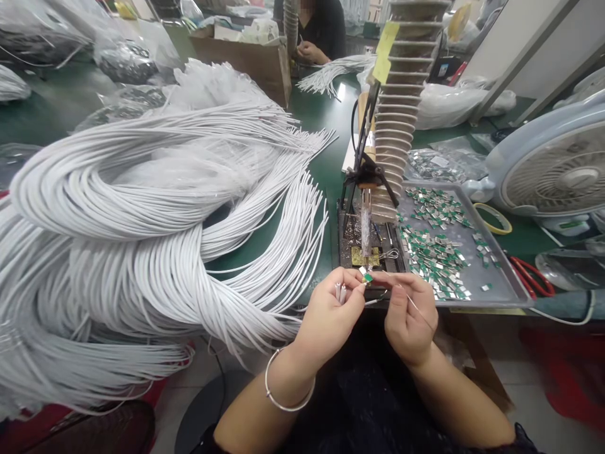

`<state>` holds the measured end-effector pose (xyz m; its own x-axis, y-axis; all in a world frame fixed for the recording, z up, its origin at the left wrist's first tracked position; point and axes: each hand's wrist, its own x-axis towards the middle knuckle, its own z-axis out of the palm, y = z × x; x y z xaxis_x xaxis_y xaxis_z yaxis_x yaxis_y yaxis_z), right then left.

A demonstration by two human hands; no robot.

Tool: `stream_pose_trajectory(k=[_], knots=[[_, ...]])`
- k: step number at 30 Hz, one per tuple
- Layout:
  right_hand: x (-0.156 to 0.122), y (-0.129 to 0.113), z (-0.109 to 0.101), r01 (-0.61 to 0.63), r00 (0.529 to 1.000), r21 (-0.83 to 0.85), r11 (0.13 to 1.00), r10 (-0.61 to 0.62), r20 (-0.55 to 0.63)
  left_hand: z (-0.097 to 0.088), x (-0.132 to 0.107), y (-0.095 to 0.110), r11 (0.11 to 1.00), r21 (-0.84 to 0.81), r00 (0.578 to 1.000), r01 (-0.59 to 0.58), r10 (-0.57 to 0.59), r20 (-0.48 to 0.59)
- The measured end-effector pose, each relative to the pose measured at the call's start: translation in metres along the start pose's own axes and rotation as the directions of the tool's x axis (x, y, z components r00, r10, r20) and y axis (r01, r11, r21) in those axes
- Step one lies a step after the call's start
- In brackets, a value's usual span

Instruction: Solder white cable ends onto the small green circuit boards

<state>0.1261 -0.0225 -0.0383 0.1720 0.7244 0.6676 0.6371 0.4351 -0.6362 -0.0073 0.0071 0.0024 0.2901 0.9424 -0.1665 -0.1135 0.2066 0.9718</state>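
My left hand (331, 315) is closed, pinching a small green circuit board (367, 277) with a metal plug end between thumb and forefinger. Several white cable ends (340, 293) stick out of the same fist. My right hand (412, 318) is closed on a thin wire (416, 307), its forefinger reaching toward the board. Just above the board, a soldering iron (365, 221) points straight down in a black stand. Whether its tip touches the board is too small to tell.
Large bundles of white cable (113, 233) cover the left side. A grey tray (505, 277) of small green boards lies right, near red-handled scissors (534, 277) and a fan (558, 170). A ribbed hose (397, 113) hangs behind the iron. Another person (326, 31) sits opposite, beyond a cardboard box (246, 60).
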Motion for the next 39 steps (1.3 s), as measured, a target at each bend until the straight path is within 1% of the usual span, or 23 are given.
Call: stream_pose_trajectory(k=[3, 8, 13, 21, 28, 32, 36, 39], knots=[[0.002, -0.001, 0.001, 0.02, 0.999, 0.057, 0.998, -0.017, -0.046, 0.001, 0.0, 0.003, 1.0, 0.007, 1.0, -0.004, 0.004, -0.018], [0.01, -0.005, 0.001, 0.073, 0.997, 0.076, 0.994, -0.073, 0.001, 0.002, 0.001, 0.004, 1.0, 0.011, 0.999, -0.02, 0.021, -0.036], [0.016, -0.008, 0.003, 0.112, 0.994, 0.075, 0.991, -0.111, -0.015, 0.003, 0.003, 0.007, 0.999, 0.011, 0.997, -0.041, 0.041, -0.058], [0.017, -0.01, 0.005, 0.111, 0.994, 0.063, 0.992, -0.111, -0.015, 0.002, 0.002, 0.01, 0.998, 0.014, 0.995, -0.059, 0.06, -0.08], [0.018, -0.012, 0.006, 0.118, 0.993, 0.081, 0.99, -0.116, -0.026, 0.003, 0.001, 0.013, 0.997, -0.014, 0.994, -0.074, 0.073, -0.083], [0.019, -0.012, 0.007, 0.127, 0.992, 0.062, 0.99, -0.126, -0.026, 0.004, 0.001, 0.015, 0.995, -0.036, 0.992, -0.092, 0.088, -0.095], [0.02, -0.013, 0.007, 0.12, 0.993, 0.048, 0.992, -0.12, -0.018, 0.003, 0.001, 0.014, 0.995, -0.02, 0.991, -0.095, 0.093, -0.098], [0.02, -0.015, 0.006, 0.126, 0.992, 0.056, 0.99, -0.126, -0.012, 0.002, 0.001, 0.011, 0.996, -0.02, 0.993, -0.082, 0.08, -0.081]])
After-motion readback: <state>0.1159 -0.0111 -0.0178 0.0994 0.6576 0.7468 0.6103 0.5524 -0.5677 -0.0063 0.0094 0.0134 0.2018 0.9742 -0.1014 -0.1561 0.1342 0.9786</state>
